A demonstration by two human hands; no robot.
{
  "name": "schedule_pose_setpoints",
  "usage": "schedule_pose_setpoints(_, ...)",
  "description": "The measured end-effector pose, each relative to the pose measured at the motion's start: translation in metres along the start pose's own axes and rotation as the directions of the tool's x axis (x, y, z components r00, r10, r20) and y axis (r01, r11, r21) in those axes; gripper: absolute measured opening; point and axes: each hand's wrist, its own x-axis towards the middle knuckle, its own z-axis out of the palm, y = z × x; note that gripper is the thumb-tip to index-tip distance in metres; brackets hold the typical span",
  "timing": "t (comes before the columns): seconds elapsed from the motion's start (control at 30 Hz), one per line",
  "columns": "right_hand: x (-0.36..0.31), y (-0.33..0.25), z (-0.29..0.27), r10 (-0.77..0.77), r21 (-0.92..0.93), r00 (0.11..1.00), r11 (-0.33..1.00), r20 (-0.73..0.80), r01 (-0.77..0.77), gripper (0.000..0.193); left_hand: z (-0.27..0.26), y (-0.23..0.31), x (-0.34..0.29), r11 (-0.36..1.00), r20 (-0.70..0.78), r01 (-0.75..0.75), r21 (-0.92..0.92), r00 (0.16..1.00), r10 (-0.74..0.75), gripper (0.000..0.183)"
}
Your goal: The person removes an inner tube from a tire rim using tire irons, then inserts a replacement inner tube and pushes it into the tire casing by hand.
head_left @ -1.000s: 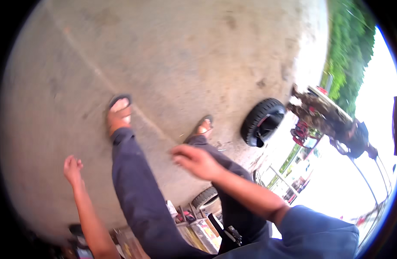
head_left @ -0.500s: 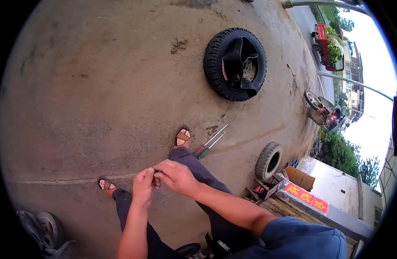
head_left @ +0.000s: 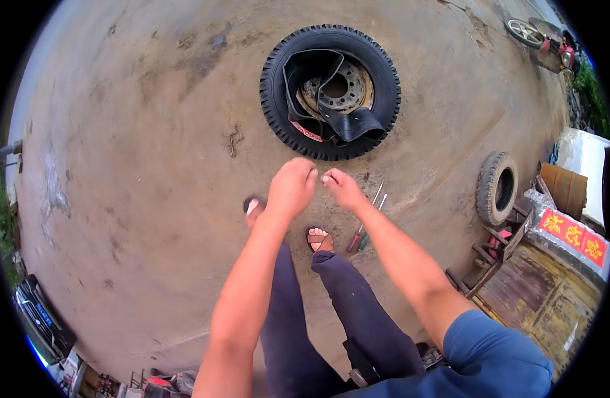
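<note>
My left hand (head_left: pixel 294 189) and my right hand (head_left: pixel 345 190) are raised close together, a small gap between them. The fingers of both are curled and pinched; whatever they hold, if anything, is too small to make out. Just beyond them a large black tyre (head_left: pixel 276 99) lies flat on the ground. Inside it sits a metal wheel rim (head_left: pixel 355 98), and a loose black rubber band (head_left: pixel 358 125) loops across the opening. Two screwdrivers, one with a red handle (head_left: pixel 355 241) and one with a green handle (head_left: pixel 364 241), lie beside my right foot.
A worn tyre (head_left: pixel 489 189) stands at the right near a rusty drum (head_left: pixel 564 190) and a wooden bench (head_left: pixel 524 285). A motorcycle (head_left: pixel 550 50) is at the far right. The front of a dark vehicle (head_left: pixel 43 325) shows at lower left.
My hands have come apart and moved farther forward. My view has swung round, so the large tyre now lies straight ahead, nearer. My feet have shifted, the left one blurred.
</note>
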Motion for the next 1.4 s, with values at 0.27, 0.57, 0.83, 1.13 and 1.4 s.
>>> schedule_pose_setpoints(0.27, 0.148, 0.008, -0.039, -0.032, -0.039, 0.999, 0.999, -0.034, 0.030, 0.023, 0.049, -0.102, 0.166, 0.904, 0.315, -0.292, 0.313, 0.929, 0.192, 0.014)
schedule_pose_setpoints(0.57, 0.169, 0.036, -0.146, -0.455, -0.784, 0.803, 0.620, -0.384, -0.024, 0.011, 0.084, -0.076, 0.178, 0.860, 0.453, -0.265, 0.437, 0.891, 0.045, 0.024)
schedule_pose_setpoints(0.83, 0.246, 0.052, -0.121, -0.256, -0.770, 0.967, 0.616, 0.002, 0.165, 0.009, 0.153, -0.120, 0.238, 0.844, 0.408, 0.357, 0.401, 0.755, -0.514, 0.028)
schedule_pose_setpoints(1.13, 0.268, 0.049, -0.136, 0.474, 0.194, 0.877, 0.856, 0.077, -0.480, 0.028, 0.183, -0.126, 0.245, 0.510, 0.461, 0.805, -0.301, 0.592, -0.662, 0.019)
schedule_pose_setpoints(1.4, 0.238, 0.055, -0.099, 0.445, 0.213, 0.879, 0.888, -0.173, -0.407, 0.033, 0.197, -0.129, 0.235, 0.432, 0.547, 0.814, -0.388, 0.581, -0.602, 0.022)
